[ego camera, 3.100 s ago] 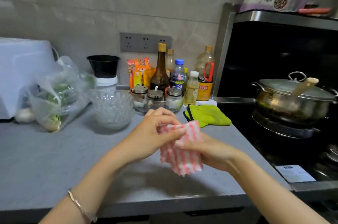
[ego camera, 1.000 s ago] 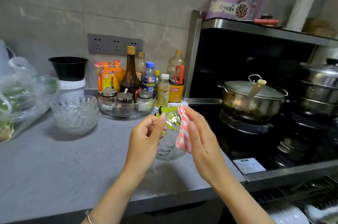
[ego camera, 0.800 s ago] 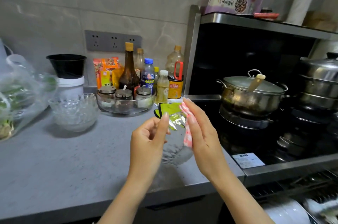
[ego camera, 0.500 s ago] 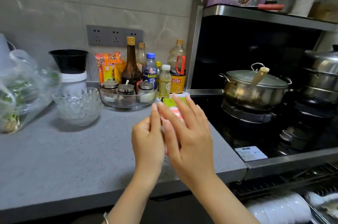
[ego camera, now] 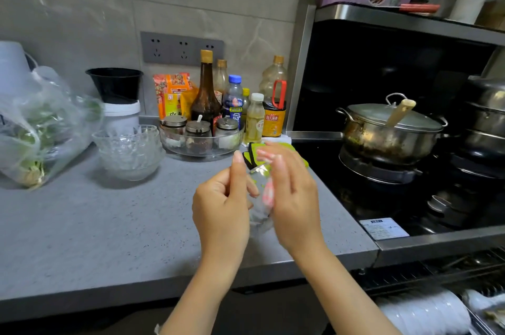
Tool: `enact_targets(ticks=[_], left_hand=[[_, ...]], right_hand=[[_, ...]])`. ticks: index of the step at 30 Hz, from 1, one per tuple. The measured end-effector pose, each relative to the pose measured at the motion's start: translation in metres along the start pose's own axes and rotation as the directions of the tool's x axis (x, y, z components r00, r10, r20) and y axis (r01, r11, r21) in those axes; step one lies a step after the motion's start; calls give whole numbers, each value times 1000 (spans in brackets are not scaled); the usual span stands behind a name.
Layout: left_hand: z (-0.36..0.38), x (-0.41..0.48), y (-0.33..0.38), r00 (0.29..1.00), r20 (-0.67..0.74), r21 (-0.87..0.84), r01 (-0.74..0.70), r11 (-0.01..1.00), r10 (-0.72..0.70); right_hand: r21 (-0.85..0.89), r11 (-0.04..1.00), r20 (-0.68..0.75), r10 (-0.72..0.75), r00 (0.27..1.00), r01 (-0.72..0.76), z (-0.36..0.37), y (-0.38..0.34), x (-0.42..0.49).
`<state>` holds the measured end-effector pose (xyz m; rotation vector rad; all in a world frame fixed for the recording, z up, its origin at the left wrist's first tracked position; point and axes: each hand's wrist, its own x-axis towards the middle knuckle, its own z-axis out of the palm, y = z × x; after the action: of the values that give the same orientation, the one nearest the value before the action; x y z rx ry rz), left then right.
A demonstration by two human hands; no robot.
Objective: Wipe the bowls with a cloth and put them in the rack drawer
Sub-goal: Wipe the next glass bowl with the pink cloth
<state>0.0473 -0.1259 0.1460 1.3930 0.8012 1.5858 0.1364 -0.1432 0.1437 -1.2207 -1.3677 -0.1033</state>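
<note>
Left hand [ego camera: 221, 206] and right hand [ego camera: 295, 198] are now working on a small clear glass bowl [ego camera: 258, 221], where three seconds ago they were only folding the pink-and-white striped cloth [ego camera: 268, 194] between them. I am taking that to mean the wiping has begun on one bowl, while the stack of clear glass bowls [ego camera: 128, 151] is still waiting at the back of the grey speckled tabletop [ego camera: 95, 225]. Half a second ago my right hand was covering the bowl; it is now drawing slightly aside, so the cloth is showing against the glass. My left hand is curling round the bowl's outside, thumb raised along the rim, holding it tipped on edge above the tabletop's front part. My right hand is lying nearly flat, fingers fairly straight and blurred with motion, pressing the cloth against the bowl; where its thumb is sitting I cannot tell. Down to my right the rack drawer [ego camera: 410, 277] is standing open with white dishes [ego camera: 423, 313] in it, and this bowl is not yet going there.
</note>
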Motion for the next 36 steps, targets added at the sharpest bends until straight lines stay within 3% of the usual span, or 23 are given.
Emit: enact_targets(ticks=[3,6,10,17,20,22,26,29,31,34,36], left_hand=[[-13,5,1,998,-25,-80,51,996,-53],[-21,11,-3,995,-2,-158,100,982,-101],[-29,16,-10,990,109,-142,105,984,-90],[-36,21,4,944,327,38,-61,997,45],[-30,18,7,965,225,62,-152,986,135],[-26,16,5,986,112,40,-127,991,122],[-14,12,-2,999,-50,-3,-6,1000,5],[-7,5,-5,996,-64,-2,58,998,-58],[-7,3,-6,996,-60,-25,72,997,-73],[-8,4,-6,993,-91,-58,75,995,-80],[-8,5,-8,991,-107,-72,75,995,-82]], right_hand=[[378,849,77,369,926,-370,-7,-4,7],[457,724,112,530,841,-517,-11,-2,7],[381,775,84,515,853,-505,-13,-4,4],[267,874,127,385,914,-406,-20,-7,10],[271,910,124,291,949,-315,-18,-10,8],[225,946,97,218,971,-235,-12,-10,1],[-127,991,68,-39,997,47,4,-10,-21],[-399,882,86,-236,968,250,7,-8,-24],[-359,895,60,-260,964,264,4,-5,-20],[14,1000,3,-8,1000,8,-1,1,-13],[60,996,4,61,998,-61,2,-1,-17]])
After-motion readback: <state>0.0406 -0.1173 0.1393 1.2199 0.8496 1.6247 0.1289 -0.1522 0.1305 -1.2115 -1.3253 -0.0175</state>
